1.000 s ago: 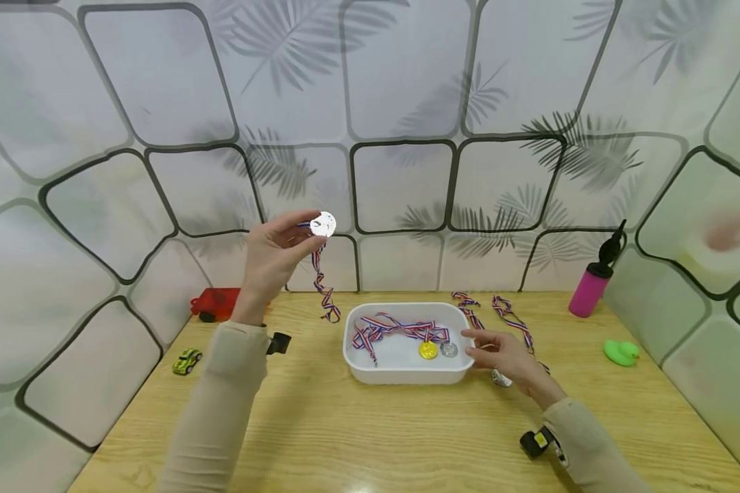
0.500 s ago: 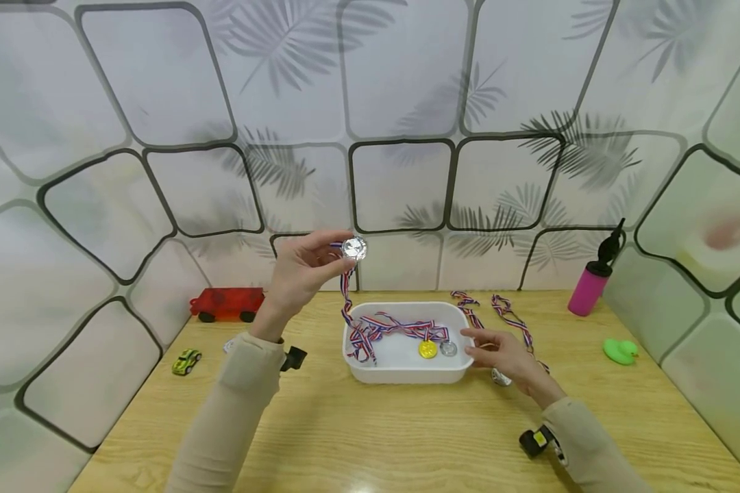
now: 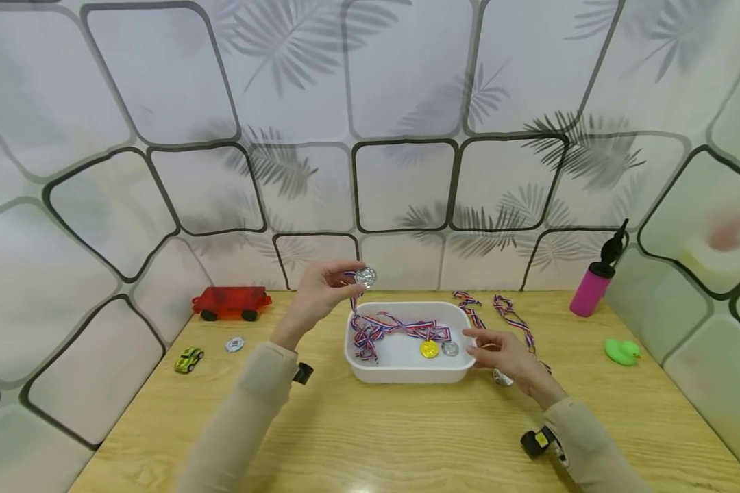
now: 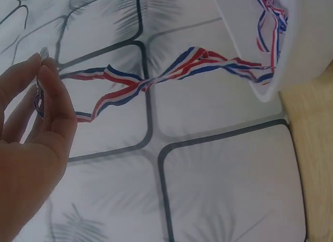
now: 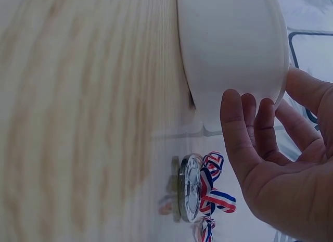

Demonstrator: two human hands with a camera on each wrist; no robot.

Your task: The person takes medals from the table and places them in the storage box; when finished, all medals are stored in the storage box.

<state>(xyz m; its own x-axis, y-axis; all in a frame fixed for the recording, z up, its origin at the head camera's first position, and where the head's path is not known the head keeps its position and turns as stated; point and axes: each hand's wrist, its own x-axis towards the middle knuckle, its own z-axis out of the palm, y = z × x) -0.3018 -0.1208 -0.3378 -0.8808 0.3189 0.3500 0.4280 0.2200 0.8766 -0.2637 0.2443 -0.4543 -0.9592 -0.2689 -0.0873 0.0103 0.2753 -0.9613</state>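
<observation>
My left hand [image 3: 323, 294] pinches a silver medal [image 3: 366, 276] between thumb and fingertips, above and behind the left end of the white tub [image 3: 407, 376]. Its striped red, white and blue ribbon [image 4: 171, 70] runs down into the tub. Inside lie more striped ribbon [image 3: 401, 327], a gold medal [image 3: 429, 349] and another silver medal [image 3: 450, 348]. At the tub's right end my right hand [image 3: 508, 352] holds the rim, with bent fingers against the outer wall in the right wrist view. Another silver medal [image 5: 192, 187] with ribbon lies partly hidden behind this hand.
On the left stand a red toy vehicle [image 3: 231, 302], a green toy car [image 3: 189, 360] and a small whitish round piece [image 3: 235, 344]. To the right are a pink pump [image 3: 592, 289] and a green rubber duck [image 3: 622, 352]. A patterned curtain encloses the wooden table [image 3: 370, 431].
My left hand has moved right and down with the silver medal, so its ribbon now reaches into the tub. The small round piece has come into sight. The right hand stays put.
</observation>
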